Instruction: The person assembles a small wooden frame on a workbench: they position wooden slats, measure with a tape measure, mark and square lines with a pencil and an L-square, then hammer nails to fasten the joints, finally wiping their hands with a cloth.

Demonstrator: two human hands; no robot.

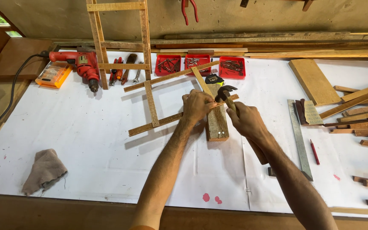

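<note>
Over the wood block (216, 121), our left hand (196, 105) pins the light, stiff slat frame (152, 104) near its joint, while our right hand (247, 120) grips the hammer (225, 92).

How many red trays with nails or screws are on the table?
3, in a row at the back edge of the white table: left tray, middle tray, partly behind a wooden strip, and right tray. None seems hidden.
</note>
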